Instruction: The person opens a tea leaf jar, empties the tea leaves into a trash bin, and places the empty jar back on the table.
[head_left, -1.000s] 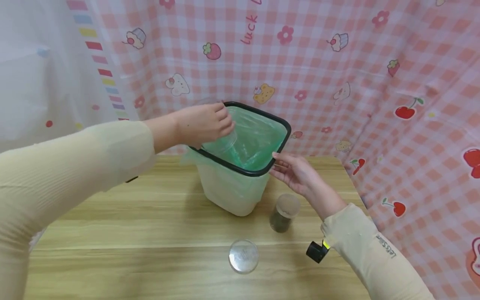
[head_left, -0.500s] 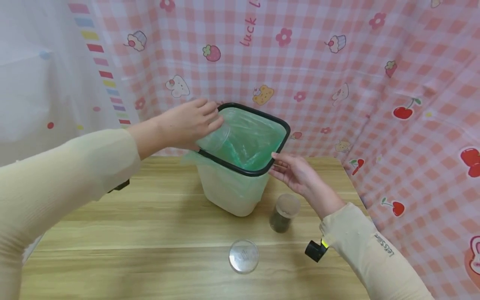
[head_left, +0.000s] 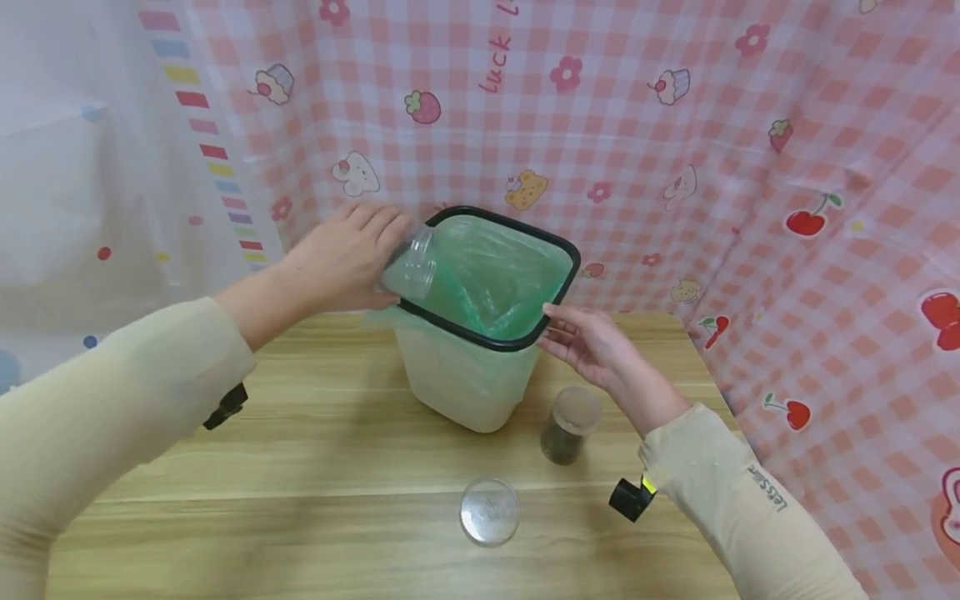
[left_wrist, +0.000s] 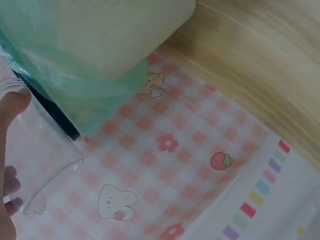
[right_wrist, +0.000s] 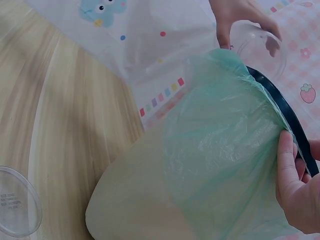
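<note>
My left hand (head_left: 341, 254) grips a clear plastic jar (head_left: 412, 265), held tilted over the left side of a trash can (head_left: 461, 387). In the left wrist view the jar (left_wrist: 42, 155) looks see-through, with the thumb and fingers around it. The can is whitish, has a black rim (head_left: 487, 343) and is lined with a green bag (head_left: 517, 275). My right hand (head_left: 588, 346) pinches the can's rim at its near right corner. The right wrist view shows the bag (right_wrist: 225, 140) folded over the outside, with fingers (right_wrist: 286, 150) against it.
A clear jar with dark contents (head_left: 570, 427) stands on the wooden table (head_left: 337, 533) to the right of the can. Nearer lies a round clear lid (head_left: 489, 512). Pink checked cloth (head_left: 480, 150) hangs behind and to the right.
My left hand has drawn back to the left with the clear jar, from over the can's opening to its left rim. The right hand stays on the rim.
</note>
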